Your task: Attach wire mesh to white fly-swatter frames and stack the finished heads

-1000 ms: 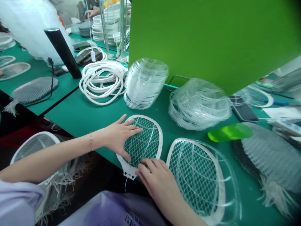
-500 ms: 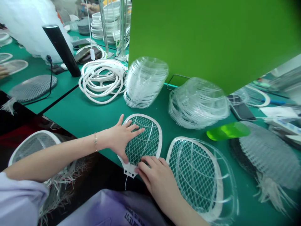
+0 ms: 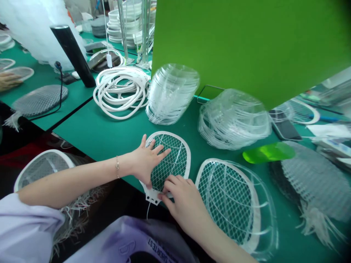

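Observation:
The white-rimmed electric fly swatter head (image 3: 179,160), with a metal mesh and clear curved ribs, lies flat near the table's front edge. A thin white wire hangs from its narrow neck. Across its left side my left hand (image 3: 145,160) rests with fingers spread, holding it down. My right hand (image 3: 182,201) has curled fingers and the thumb closed on the lower right rim beside the neck; the fingertips are partly hidden. Just right of it lies a second swatter head (image 3: 201,179), with a clear plastic ribbed frame (image 3: 272,215) partly over it.
Two stacks of clear frames (image 3: 172,95) (image 3: 233,120) stand before a green panel (image 3: 233,44). Coiled white tubing (image 3: 120,113) lies left. At right are a green plastic piece (image 3: 268,152), grey mesh pieces (image 3: 315,182) and a phone (image 3: 286,128). Another person's hand (image 3: 9,81) is far left.
My right hand's fingers have shifted slightly at the lower rim, with the thumb a little further from the fingers. My left hand stays spread on the swatter head. The view has shifted slightly.

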Demonstrator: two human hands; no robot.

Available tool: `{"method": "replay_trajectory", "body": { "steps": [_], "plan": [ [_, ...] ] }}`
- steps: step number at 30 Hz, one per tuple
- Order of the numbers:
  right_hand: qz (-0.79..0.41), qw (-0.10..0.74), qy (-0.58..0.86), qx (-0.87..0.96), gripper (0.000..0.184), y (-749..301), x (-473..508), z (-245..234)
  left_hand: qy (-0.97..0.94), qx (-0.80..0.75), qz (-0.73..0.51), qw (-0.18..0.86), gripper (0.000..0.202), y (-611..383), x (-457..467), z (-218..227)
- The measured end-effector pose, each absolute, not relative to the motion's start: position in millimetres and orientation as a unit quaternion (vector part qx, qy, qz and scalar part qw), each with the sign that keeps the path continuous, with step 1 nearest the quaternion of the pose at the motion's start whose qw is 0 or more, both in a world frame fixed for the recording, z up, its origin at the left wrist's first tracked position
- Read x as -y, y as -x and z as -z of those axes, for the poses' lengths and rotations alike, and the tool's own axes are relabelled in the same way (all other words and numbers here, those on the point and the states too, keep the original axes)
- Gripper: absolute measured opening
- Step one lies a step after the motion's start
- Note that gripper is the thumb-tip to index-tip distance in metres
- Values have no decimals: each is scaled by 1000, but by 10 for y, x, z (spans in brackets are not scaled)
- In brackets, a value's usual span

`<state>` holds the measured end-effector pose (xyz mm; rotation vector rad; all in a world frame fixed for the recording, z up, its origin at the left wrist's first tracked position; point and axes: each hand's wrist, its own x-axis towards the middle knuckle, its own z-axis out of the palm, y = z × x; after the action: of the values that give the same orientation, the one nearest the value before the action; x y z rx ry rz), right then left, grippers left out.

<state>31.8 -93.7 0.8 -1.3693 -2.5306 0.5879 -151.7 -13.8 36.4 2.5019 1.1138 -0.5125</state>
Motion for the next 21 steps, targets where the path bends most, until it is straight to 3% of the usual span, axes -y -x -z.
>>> {"method": "replay_trajectory", "body": {
  "steps": [7,11,14,17,21],
  "plan": [
    [-287,43,518,805,26,-230,761,-104,-875,-394,194,201,136,1558,117,-337],
    [-307,197,577,731,25,-760,744,-211,-889,-384,145,202,134,1707,142,-382],
    [-198,297,681,640,36,-1555,712,-197,-897,-400,58,177,112,1704,211,-509],
    [-107,241,761,593,36,-2239,656,-93,-918,-369,-23,143,85,1457,283,-601],
    [-181,211,793,543,22,-2577,546,67,-954,-263,-42,138,66,907,280,-541]
  ]
}}
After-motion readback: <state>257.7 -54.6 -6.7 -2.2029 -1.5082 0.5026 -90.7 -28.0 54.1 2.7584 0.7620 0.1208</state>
